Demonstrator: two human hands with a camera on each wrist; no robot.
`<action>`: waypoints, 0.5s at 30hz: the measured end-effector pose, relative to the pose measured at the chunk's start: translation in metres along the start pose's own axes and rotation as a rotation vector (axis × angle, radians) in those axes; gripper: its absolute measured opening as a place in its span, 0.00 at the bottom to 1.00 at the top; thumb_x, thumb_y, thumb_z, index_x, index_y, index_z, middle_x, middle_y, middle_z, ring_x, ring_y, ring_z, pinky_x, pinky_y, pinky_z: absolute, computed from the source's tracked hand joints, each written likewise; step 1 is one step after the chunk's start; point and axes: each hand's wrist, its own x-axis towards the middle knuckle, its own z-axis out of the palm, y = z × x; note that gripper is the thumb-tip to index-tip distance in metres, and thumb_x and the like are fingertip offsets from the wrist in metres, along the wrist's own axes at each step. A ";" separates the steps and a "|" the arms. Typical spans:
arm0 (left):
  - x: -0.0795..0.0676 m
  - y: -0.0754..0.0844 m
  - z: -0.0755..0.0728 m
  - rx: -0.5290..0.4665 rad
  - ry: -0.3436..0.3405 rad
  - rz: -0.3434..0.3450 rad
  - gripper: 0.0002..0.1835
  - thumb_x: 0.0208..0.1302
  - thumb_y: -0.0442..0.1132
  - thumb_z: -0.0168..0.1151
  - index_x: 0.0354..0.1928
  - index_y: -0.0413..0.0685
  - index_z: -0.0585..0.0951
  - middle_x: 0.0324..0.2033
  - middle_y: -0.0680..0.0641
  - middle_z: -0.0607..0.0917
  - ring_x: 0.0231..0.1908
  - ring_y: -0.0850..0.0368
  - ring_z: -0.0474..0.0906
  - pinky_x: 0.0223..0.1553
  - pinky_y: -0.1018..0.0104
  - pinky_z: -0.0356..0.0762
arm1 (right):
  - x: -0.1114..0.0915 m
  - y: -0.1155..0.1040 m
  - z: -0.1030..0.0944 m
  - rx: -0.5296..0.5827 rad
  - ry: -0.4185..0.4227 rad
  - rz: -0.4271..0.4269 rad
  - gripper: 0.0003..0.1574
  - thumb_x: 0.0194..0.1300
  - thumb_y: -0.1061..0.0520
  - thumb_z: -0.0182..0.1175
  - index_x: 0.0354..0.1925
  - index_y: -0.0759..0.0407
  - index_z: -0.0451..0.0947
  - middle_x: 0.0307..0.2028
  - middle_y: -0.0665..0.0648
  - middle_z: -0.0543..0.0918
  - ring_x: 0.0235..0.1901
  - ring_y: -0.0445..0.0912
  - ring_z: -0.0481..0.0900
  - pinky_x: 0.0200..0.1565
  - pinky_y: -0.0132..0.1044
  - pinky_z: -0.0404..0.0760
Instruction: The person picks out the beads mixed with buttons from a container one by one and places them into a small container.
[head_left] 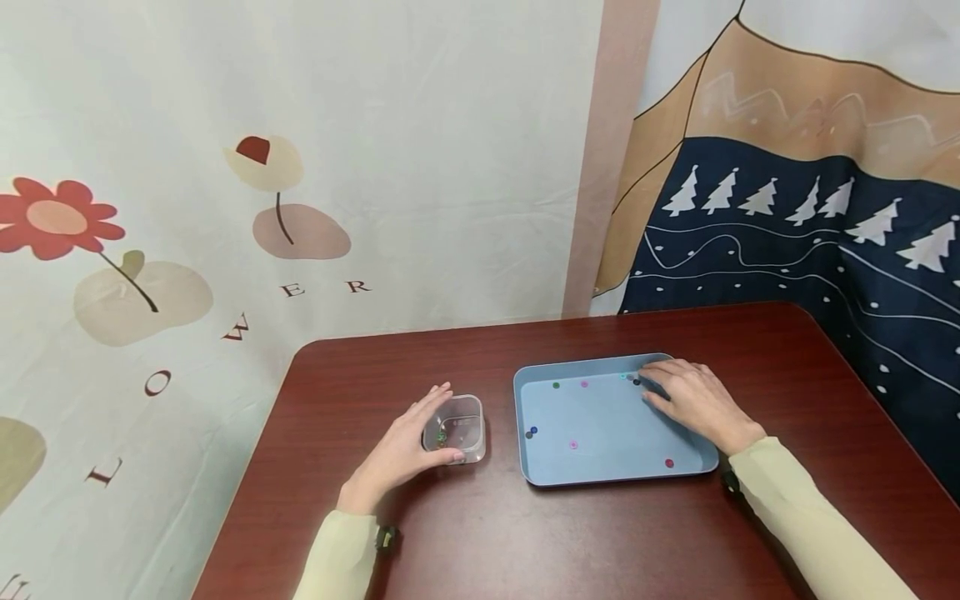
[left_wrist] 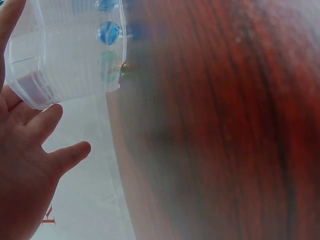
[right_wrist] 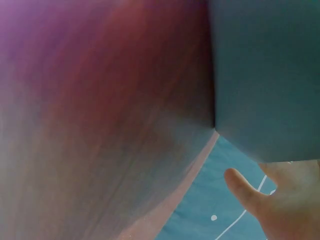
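A small clear plastic container point(head_left: 468, 429) stands on the table, left of a blue tray point(head_left: 600, 479). My left hand point(head_left: 397, 458) holds it between thumb and fingers. Glass marbles with blue swirls point(left_wrist: 108, 33) lie along its bottom in the left wrist view. My right hand point(head_left: 693, 400) reaches over the tray's right side, its thumb and fingers apart. Near its fingertips at the far wall lie a turquoise marble point(head_left: 622, 376) and a dark marble point(head_left: 637, 382). In the right wrist view, the tray's side hides most of the fingers.
More marbles are spread across the tray: a green one point(head_left: 557, 385), pink ones point(head_left: 573, 445), a blue one point(head_left: 534, 430) and a red one point(head_left: 669, 462). The brown wooden table point(head_left: 480, 533) meets a printed curtain point(head_left: 450, 167) at its back edge.
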 end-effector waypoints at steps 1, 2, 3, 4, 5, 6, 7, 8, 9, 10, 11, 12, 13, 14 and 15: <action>0.000 0.000 0.000 0.000 0.001 0.001 0.55 0.52 0.61 0.79 0.78 0.48 0.66 0.79 0.54 0.63 0.78 0.50 0.55 0.71 0.37 0.64 | 0.000 0.000 0.000 0.003 -0.003 0.003 0.27 0.67 0.54 0.70 0.61 0.63 0.82 0.59 0.65 0.83 0.61 0.63 0.78 0.59 0.67 0.75; 0.000 0.000 0.000 0.000 0.000 0.001 0.55 0.52 0.61 0.79 0.78 0.48 0.66 0.79 0.54 0.63 0.78 0.50 0.55 0.71 0.37 0.64 | 0.000 0.000 0.001 0.006 -0.006 0.006 0.27 0.67 0.54 0.70 0.61 0.63 0.82 0.59 0.65 0.83 0.61 0.63 0.78 0.59 0.67 0.75; 0.001 0.000 0.000 -0.002 -0.001 -0.003 0.55 0.52 0.61 0.80 0.78 0.48 0.66 0.79 0.55 0.62 0.79 0.50 0.55 0.72 0.38 0.64 | 0.000 0.000 0.001 0.008 -0.010 0.009 0.27 0.67 0.54 0.70 0.61 0.63 0.82 0.59 0.65 0.83 0.61 0.63 0.78 0.59 0.67 0.75; 0.001 0.000 0.000 -0.001 -0.001 -0.003 0.55 0.52 0.61 0.80 0.78 0.48 0.66 0.79 0.55 0.62 0.79 0.50 0.55 0.72 0.38 0.64 | 0.000 0.000 0.001 0.009 -0.015 0.010 0.27 0.67 0.54 0.70 0.61 0.62 0.82 0.60 0.65 0.82 0.61 0.63 0.77 0.59 0.68 0.75; 0.001 -0.001 0.001 -0.003 -0.001 -0.004 0.55 0.52 0.61 0.80 0.78 0.48 0.66 0.79 0.55 0.62 0.79 0.50 0.54 0.72 0.38 0.64 | 0.000 0.000 0.001 0.010 -0.019 0.011 0.27 0.67 0.54 0.70 0.61 0.62 0.82 0.60 0.65 0.82 0.61 0.63 0.77 0.59 0.68 0.74; 0.001 -0.001 0.001 -0.003 -0.002 -0.003 0.55 0.52 0.61 0.80 0.78 0.48 0.66 0.79 0.55 0.62 0.79 0.50 0.54 0.72 0.39 0.63 | 0.000 0.000 0.001 0.013 -0.023 0.011 0.27 0.67 0.55 0.70 0.61 0.62 0.82 0.60 0.65 0.82 0.61 0.63 0.77 0.59 0.68 0.74; 0.001 -0.001 0.001 -0.003 -0.002 -0.002 0.55 0.52 0.60 0.80 0.78 0.48 0.65 0.79 0.55 0.62 0.79 0.50 0.54 0.72 0.39 0.63 | 0.000 0.000 0.001 0.015 -0.027 0.010 0.27 0.67 0.55 0.70 0.61 0.62 0.82 0.60 0.65 0.82 0.61 0.63 0.77 0.59 0.68 0.74; 0.001 -0.001 0.001 -0.004 -0.002 -0.002 0.55 0.52 0.60 0.80 0.78 0.48 0.66 0.79 0.54 0.62 0.79 0.50 0.54 0.72 0.39 0.63 | 0.001 0.000 0.002 0.018 -0.030 0.010 0.27 0.67 0.55 0.71 0.61 0.62 0.82 0.60 0.65 0.82 0.61 0.63 0.77 0.59 0.68 0.74; 0.001 -0.001 0.001 -0.003 -0.001 -0.002 0.55 0.52 0.60 0.80 0.78 0.48 0.66 0.79 0.54 0.62 0.79 0.50 0.54 0.72 0.39 0.63 | 0.001 0.000 0.002 0.021 -0.032 0.010 0.27 0.67 0.55 0.71 0.61 0.62 0.82 0.60 0.65 0.82 0.61 0.63 0.77 0.59 0.68 0.74; 0.001 -0.001 0.001 -0.004 -0.001 -0.003 0.55 0.52 0.60 0.80 0.78 0.48 0.66 0.79 0.54 0.63 0.79 0.50 0.54 0.72 0.39 0.64 | 0.002 0.000 0.002 0.025 -0.034 0.008 0.26 0.67 0.55 0.70 0.61 0.62 0.82 0.60 0.65 0.82 0.61 0.63 0.77 0.59 0.68 0.74; 0.001 -0.001 0.001 -0.004 0.000 -0.004 0.55 0.52 0.60 0.80 0.78 0.48 0.66 0.79 0.54 0.63 0.79 0.50 0.55 0.72 0.39 0.64 | 0.002 0.000 0.002 0.031 -0.037 0.007 0.26 0.67 0.55 0.70 0.62 0.62 0.82 0.60 0.65 0.82 0.61 0.63 0.77 0.59 0.68 0.74; 0.001 -0.001 0.001 -0.005 0.001 -0.003 0.55 0.52 0.60 0.80 0.78 0.48 0.66 0.79 0.54 0.63 0.79 0.50 0.55 0.72 0.39 0.64 | 0.002 0.000 0.002 0.035 -0.041 0.005 0.27 0.67 0.56 0.70 0.62 0.61 0.82 0.60 0.65 0.82 0.61 0.63 0.77 0.59 0.68 0.74; 0.001 -0.001 0.001 -0.005 0.001 -0.003 0.55 0.52 0.60 0.80 0.78 0.48 0.66 0.79 0.54 0.63 0.79 0.50 0.55 0.72 0.39 0.64 | 0.002 0.000 0.002 0.038 -0.046 0.004 0.27 0.67 0.56 0.70 0.62 0.61 0.82 0.59 0.65 0.82 0.61 0.63 0.77 0.59 0.68 0.74; 0.001 -0.001 0.001 -0.005 0.001 -0.003 0.55 0.52 0.60 0.80 0.78 0.48 0.66 0.79 0.54 0.63 0.79 0.50 0.55 0.72 0.39 0.64 | 0.002 0.000 0.002 0.042 -0.054 0.003 0.27 0.68 0.56 0.70 0.62 0.62 0.81 0.59 0.65 0.82 0.61 0.63 0.77 0.59 0.69 0.74; 0.001 -0.001 0.001 -0.005 0.002 -0.003 0.55 0.52 0.60 0.80 0.78 0.48 0.66 0.79 0.54 0.63 0.79 0.50 0.55 0.72 0.39 0.64 | 0.002 0.000 0.002 0.042 -0.062 0.003 0.27 0.68 0.56 0.70 0.63 0.62 0.81 0.60 0.65 0.82 0.61 0.64 0.76 0.60 0.69 0.73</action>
